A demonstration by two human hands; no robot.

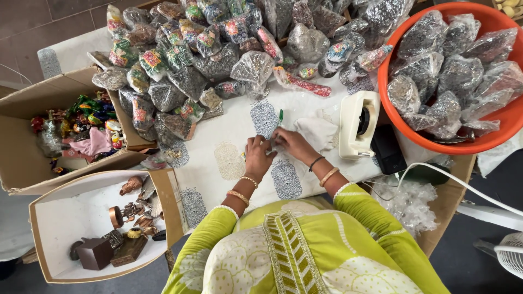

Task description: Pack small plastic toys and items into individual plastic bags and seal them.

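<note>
Seen from above, at the bottom centre of the frame, a person in a lime-green patterned top reaches both arms forward over a table covered with a white printed cloth [229, 125]. The left hand [258, 155], bangles at its wrist, rests knuckles-up on the cloth at the middle of the frame with its fingers curled together; whatever it may hold is hidden beneath them. The right hand [294, 144] lies just beside it, touching or nearly touching it, fingers bent down and pressed onto a small clear plastic packet [275, 142] between the two hands; I cannot tell whether the fingers actually pinch it. Just beyond the hands, a small green-tipped item [281, 115] lies on the cloth, and a crumpled white cloth [318, 130] sits right of it. Further right stands a cream-coloured tape dispenser [357, 124], with a black box [388, 149] beside it. At lower left, an open cardboard box [41, 239] holds small brown and copper-coloured figurines; above it, at middle left, a second cardboard box [19, 141] holds brightly coloured trinkets. Across the top of the frame spreads a large heap of filled clear plastic bags [218, 54], some with colourful contents. At upper right, an orange tub [504, 122] is full of similar bags.
</note>
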